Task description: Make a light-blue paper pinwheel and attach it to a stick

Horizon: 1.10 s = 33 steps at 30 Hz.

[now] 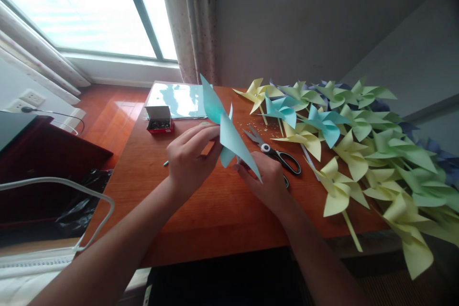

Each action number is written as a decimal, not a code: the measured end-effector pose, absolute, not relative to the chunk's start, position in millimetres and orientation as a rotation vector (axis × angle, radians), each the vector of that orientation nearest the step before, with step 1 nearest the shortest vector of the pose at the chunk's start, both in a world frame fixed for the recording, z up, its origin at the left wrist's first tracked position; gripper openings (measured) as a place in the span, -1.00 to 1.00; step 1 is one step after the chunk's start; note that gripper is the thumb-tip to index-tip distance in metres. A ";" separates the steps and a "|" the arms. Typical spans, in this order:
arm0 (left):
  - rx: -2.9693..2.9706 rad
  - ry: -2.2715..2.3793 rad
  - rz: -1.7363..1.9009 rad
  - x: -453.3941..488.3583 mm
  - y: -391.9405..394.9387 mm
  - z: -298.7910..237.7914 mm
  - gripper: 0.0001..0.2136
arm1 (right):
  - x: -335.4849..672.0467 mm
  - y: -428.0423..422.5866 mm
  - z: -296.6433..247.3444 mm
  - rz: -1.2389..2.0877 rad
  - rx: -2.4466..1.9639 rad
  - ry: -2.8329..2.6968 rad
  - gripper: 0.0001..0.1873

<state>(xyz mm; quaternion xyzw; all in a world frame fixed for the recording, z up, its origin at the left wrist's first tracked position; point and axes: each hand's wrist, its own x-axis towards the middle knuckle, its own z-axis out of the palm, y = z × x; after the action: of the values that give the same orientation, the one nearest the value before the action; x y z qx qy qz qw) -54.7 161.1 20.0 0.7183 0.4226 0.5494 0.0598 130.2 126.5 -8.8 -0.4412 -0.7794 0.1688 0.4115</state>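
A light blue paper pinwheel [229,131], partly folded, stands upright above the wooden table [201,210]. My left hand [188,158] pinches its middle from the left, fingers closed on the paper. From below and to the right, my right hand [267,179] holds the same paper, its fingers mostly hidden behind a blue flap. Black-handled scissors [276,153] lie on the table just beyond my right hand.
Several finished yellow, green and blue pinwheels [358,148] cover the table's right side. A small red box of pins [159,120] and a stack of paper sheets [179,99] sit at the far left. Window, curtain and wall stand behind.
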 end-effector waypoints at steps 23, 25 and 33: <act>2.114 1.157 1.717 -59.7 162.5 11.2 -0.82 | 130.4 126.9 -5.6 0.493 -1.075 -1.939 -0.80; 2.099 1.158 1.707 -58.9 162.3 11.0 -0.81 | 130.9 126.5 -4.5 0.547 -1.096 -1.913 -0.83; 2.101 1.050 1.771 -56.4 165.3 14.1 -0.73 | 131.9 126.4 -5.0 0.786 -1.175 -1.804 -0.86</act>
<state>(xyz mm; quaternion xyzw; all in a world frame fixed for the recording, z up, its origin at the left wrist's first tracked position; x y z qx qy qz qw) -56.4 165.3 14.1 0.7106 0.3551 0.5992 0.0998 131.9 126.4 -5.0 -0.4671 -0.7172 0.3124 0.4120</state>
